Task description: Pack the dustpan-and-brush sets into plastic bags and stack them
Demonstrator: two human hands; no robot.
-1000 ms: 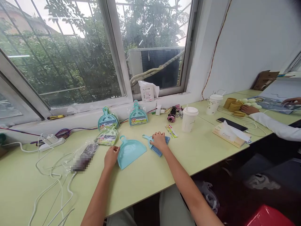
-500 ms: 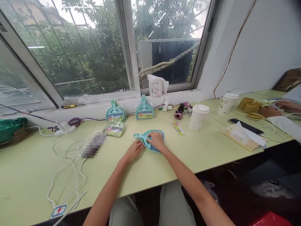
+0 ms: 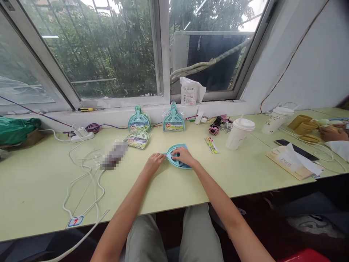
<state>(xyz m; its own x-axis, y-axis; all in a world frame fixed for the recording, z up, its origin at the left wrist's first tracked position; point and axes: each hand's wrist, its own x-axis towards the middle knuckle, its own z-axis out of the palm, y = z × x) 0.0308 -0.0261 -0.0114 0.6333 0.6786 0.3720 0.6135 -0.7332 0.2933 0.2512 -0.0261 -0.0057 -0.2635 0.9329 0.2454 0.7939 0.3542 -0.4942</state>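
Observation:
A small light-blue dustpan (image 3: 171, 148) lies on the table in front of me, its handle towards the left. A matching hand brush (image 3: 174, 162) with dark blue bristles rests in it. My left hand (image 3: 155, 162) is closed round the end of the handle and hides it. From the right, my right hand (image 3: 184, 155) reaches over the pan, its bent fingers and thumb gripping the brush's upper part. Farther back stand two wrapped dustpan sets, one at the left (image 3: 139, 119) and one at the right (image 3: 173, 117). A greener wrapped set (image 3: 138, 138) leans before the left one.
A printed card (image 3: 211, 145) and a lidded paper cup (image 3: 240, 134) are to the right, with a tissue pack (image 3: 291, 162) beyond. White cables (image 3: 94, 189) and a power strip (image 3: 81, 137) occupy the left. Another person's hand (image 3: 334, 133) is at far right.
My left hand has moved from below the handle onto its end and closed on it. My right hand stays over the brush and pan. The whole view has shifted slightly.

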